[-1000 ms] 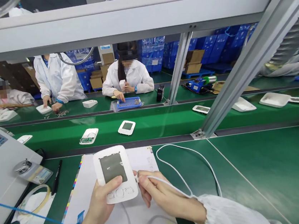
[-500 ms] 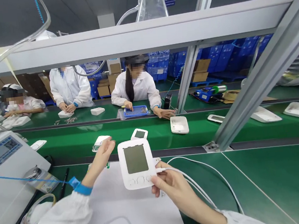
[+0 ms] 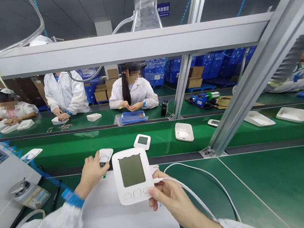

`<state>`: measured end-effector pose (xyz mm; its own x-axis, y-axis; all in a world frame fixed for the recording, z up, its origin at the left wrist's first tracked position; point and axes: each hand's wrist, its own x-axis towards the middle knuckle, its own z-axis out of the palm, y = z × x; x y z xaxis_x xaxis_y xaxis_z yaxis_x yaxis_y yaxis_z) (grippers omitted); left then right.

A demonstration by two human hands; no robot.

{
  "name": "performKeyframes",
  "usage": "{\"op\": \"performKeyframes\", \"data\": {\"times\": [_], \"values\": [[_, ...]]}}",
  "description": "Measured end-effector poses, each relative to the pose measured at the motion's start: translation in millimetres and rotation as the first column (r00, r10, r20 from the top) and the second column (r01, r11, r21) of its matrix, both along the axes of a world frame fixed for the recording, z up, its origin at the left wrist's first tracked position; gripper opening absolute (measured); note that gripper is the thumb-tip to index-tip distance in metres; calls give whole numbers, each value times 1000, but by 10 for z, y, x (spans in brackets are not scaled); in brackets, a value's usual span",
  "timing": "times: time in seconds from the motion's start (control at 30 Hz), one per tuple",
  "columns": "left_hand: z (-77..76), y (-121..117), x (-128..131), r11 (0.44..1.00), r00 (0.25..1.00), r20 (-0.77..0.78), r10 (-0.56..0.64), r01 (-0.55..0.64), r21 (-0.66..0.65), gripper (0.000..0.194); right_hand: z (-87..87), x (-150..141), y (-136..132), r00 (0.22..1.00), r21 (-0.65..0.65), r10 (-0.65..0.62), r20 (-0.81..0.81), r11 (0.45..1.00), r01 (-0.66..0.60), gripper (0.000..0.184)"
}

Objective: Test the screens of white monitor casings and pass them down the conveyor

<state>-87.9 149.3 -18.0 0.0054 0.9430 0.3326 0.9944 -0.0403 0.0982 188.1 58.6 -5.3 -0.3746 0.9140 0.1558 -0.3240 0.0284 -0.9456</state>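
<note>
My right hand (image 3: 168,196) grips the lower right corner of a white device with a grey screen (image 3: 132,171), thumb on its front. The device is held up, screen facing me, slightly tilted. A white cable (image 3: 184,189) is plugged into its right side. My left hand (image 3: 93,173), with a blue wrist strap (image 3: 72,197), closes on a small white housing (image 3: 106,154) near the belt's front edge; part of it is hidden by the fingers. White paper (image 3: 150,220) lies below both hands. Another white screen device (image 3: 142,141) rests on the belt behind.
A green belt (image 3: 67,145) crosses ahead, carrying an open white shell (image 3: 183,132) and other white housings. A metal post (image 3: 248,70) slants on the right. A dispenser bottle (image 3: 29,194) stands left beside a white machine (image 3: 3,185). Co-workers sit across, one behind a blue tray (image 3: 133,117).
My left hand has moved left and down and taken hold of the white housing. The view has shifted right. A co-worker's hand opposite has drawn back from near the post.
</note>
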Motion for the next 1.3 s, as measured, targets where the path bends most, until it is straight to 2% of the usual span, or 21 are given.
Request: {"op": "performKeyframes", "data": {"times": [0.07, 0.17, 0.27, 0.33, 0.4, 0.43, 0.47, 0.5, 0.53, 0.57, 0.6, 0.7, 0.83, 0.97, 1.3], "values": [[-70, -368, -52, 999, 998, -47, 42, -43, -22, 55, 23, 13, -8, 1000, -3, 5, -8, 1000, -5, 39], [-298, -884, -188, 993, 990, -88, 108, -111, -30, 69, 43, 19, -26, 1000, -12, 21, -18, 1000, -21, 39], [-503, -1195, -257, 984, 982, -76, 172, -174, -22, 74, 40, 4, -53, 999, -17, 36, -21, 999, -36, 40], [-486, -1297, -163, 984, 981, 68, 179, -179, -5, 76, 26, -13, -73, 999, -18, 40, -21, 999, -40, 40], [-312, -1360, 67, 992, 924, 365, 115, -123, -1, 76, 8, -29, -90, 999, -18, 43, -11, 999, -43, 41], [-183, -1384, 219, 998, 817, 572, 70, -61, -34, 67, 0, -35, -96, 999, -16, 43, -5, 999, -43, 41], [-44, -1405, 381, 998, 656, 755, 19, 38, -58, 60, -7, -39, -101, 999, -12, 40, -2, 999, -40, 41], [89, -1423, 542, 986, 470, 882, -42, 160, -38, 59, -12, -42, -104, 999, -7, 36, 1, 999, -36, 41], [202, -1437, 690, 970, 331, 940, -78, 243, -5, 61, -14, -43, -106, 1000, -1, 29, 2, 1000, -29, 41], [286, -1446, 817, 956, 248, 963, -103, 291, 27, 64, -15, -44, -106, 1000, 3, 22, 2, 1000, -22, 41], [337, -1450, 916, 948, 204, 973, -109, 317, 40, 67, -15, -44, -105, 1000, 5, 17, 2, 1000, -17, 41], [325, -1440, 1046, 954, 200, 976, -80, 299, 17, 74, -16, -49, -99, 1000, -9, 29, 8, 1000, -29, 42], [220, -1420, 998, 965, 191, 978, -81, 260, 29, 83, -26, -73, -88, 998, -49, 61, 18, 997, -60, 46], [242, -1421, 963, 951, 172, 982, -78, 307, 22, 85, -37, -82, -82, 996, -37, 77, 55, 997, -75, 45], [235, -1429, 972, 969, 195, 979, -57, 248, 7, 86, -102, -69, -78, 990, -69, 98, 105, 993, -91, 44]]}}
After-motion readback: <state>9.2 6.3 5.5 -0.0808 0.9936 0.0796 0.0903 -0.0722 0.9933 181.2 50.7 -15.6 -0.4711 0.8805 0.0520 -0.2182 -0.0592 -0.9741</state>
